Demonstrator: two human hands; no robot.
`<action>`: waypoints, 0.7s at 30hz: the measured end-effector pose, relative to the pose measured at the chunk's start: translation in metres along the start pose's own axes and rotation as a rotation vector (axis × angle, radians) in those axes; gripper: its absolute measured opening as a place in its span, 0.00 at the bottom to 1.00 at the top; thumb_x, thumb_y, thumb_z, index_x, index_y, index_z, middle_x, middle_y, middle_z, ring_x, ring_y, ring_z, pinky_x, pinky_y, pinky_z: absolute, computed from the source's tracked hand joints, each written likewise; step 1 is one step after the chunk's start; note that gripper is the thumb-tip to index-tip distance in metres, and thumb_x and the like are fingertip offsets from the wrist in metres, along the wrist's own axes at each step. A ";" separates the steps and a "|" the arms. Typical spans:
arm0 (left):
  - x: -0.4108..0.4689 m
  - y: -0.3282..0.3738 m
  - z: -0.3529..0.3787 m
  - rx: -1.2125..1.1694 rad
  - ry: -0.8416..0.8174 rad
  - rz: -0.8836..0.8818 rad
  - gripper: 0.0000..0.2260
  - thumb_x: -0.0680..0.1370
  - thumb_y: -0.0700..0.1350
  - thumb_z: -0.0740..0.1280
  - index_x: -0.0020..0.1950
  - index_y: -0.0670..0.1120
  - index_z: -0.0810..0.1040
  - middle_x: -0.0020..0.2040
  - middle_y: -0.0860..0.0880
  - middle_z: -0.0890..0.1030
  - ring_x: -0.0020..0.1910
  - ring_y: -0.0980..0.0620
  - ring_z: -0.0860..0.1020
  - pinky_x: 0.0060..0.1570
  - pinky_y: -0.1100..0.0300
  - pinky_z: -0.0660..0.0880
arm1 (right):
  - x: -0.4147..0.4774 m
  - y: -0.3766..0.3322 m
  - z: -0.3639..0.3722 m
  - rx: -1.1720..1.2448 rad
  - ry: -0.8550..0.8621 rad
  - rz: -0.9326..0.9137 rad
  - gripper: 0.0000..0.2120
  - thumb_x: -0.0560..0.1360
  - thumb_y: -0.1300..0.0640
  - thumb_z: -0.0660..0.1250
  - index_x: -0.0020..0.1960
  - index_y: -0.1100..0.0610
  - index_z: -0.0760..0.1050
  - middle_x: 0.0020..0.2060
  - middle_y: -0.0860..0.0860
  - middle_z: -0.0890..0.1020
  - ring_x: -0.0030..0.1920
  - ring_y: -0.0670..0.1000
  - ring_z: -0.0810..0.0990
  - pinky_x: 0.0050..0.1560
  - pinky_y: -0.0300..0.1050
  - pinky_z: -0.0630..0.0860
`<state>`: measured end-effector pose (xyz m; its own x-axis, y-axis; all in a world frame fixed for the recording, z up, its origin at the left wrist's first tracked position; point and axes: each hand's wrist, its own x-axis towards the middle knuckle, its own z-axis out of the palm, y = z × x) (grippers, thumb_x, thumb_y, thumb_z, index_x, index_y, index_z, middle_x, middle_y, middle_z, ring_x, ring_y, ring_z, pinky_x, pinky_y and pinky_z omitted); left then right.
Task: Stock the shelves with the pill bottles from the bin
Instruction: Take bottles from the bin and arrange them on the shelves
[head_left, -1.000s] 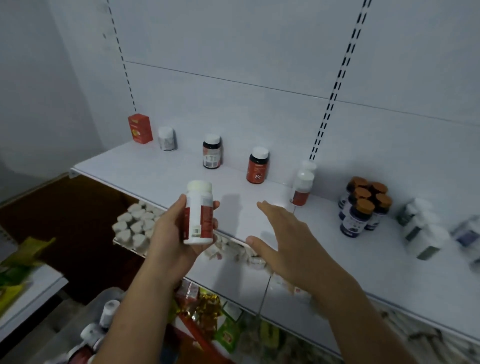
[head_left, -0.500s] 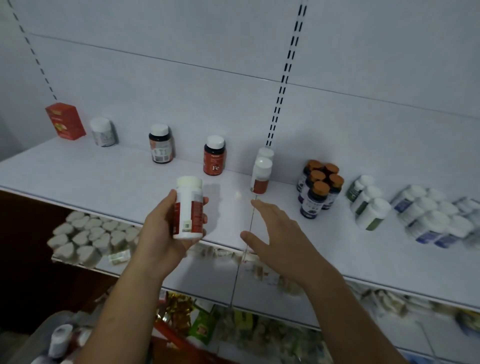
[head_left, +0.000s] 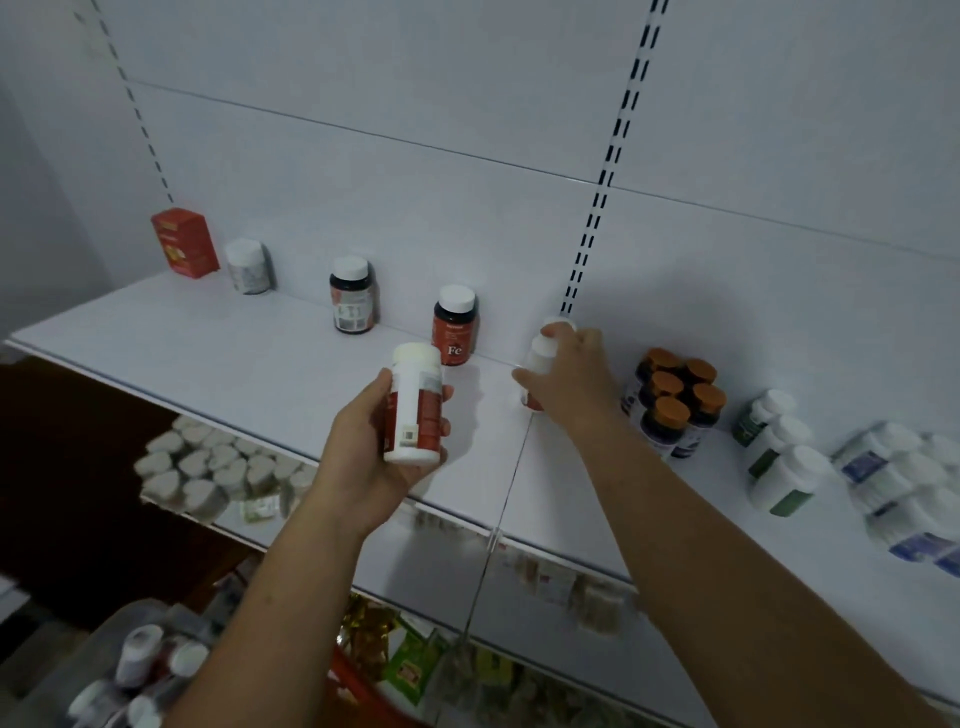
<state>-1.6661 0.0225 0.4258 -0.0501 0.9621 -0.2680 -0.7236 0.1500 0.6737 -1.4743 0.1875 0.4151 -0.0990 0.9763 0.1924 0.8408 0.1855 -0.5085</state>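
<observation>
Several capped bottles lie in the bin (head_left: 104, 670) at lower left, blurred; the count cannot be read.

Left hand (head_left: 363, 457): fingers and thumb wrapped round a white red-label bottle (head_left: 414, 410), held upright above the front edge of the shelf (head_left: 208, 353), not touching it.

Right hand (head_left: 566, 379): reached further in, thumb on the left side and fingers curled round a matching shelf bottle (head_left: 540, 356) that stands near the back wall. A second white cap shows just behind it. The hand hides whether the bottle's base is on the board or lifted.

Back row, left of that: Fe bottle (head_left: 454, 327), dark bottle (head_left: 352, 296), red box (head_left: 184, 241). To the right, an orange-capped cluster (head_left: 675, 400) stands close to the right wrist.

Judgement: the step in hand is making room in the matching row for the held bottle.
- Slide the shelf bottle straight back, low grip, so it does not tip.
- Keep the wrist off the orange caps.
- Set the held bottle down directly in front, label outward, base flat before letting go.

Risk: tall narrow bottles; a nudge could topple the row.
</observation>
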 end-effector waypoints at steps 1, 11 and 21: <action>0.000 0.002 0.001 -0.009 -0.006 0.001 0.24 0.85 0.56 0.60 0.71 0.40 0.78 0.60 0.41 0.83 0.43 0.46 0.80 0.45 0.52 0.75 | 0.002 0.001 0.002 0.025 0.003 -0.009 0.28 0.73 0.45 0.76 0.69 0.46 0.70 0.64 0.52 0.68 0.62 0.57 0.75 0.57 0.53 0.79; 0.002 0.011 -0.001 -0.060 -0.084 0.013 0.23 0.85 0.56 0.59 0.55 0.44 0.89 0.59 0.42 0.83 0.43 0.46 0.80 0.46 0.51 0.74 | 0.003 0.003 0.005 0.205 -0.058 -0.056 0.29 0.73 0.67 0.72 0.72 0.52 0.73 0.68 0.54 0.64 0.58 0.54 0.71 0.51 0.40 0.74; 0.001 0.010 -0.005 -0.050 -0.077 0.020 0.22 0.85 0.56 0.59 0.56 0.44 0.88 0.57 0.42 0.84 0.43 0.45 0.80 0.45 0.52 0.75 | -0.005 0.005 -0.019 0.509 -0.011 0.010 0.28 0.76 0.66 0.71 0.73 0.49 0.70 0.66 0.52 0.74 0.61 0.54 0.77 0.54 0.47 0.79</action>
<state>-1.6767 0.0243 0.4290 -0.0129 0.9798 -0.1995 -0.7568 0.1209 0.6423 -1.4595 0.1811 0.4274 -0.1003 0.9789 0.1779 0.4759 0.2042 -0.8554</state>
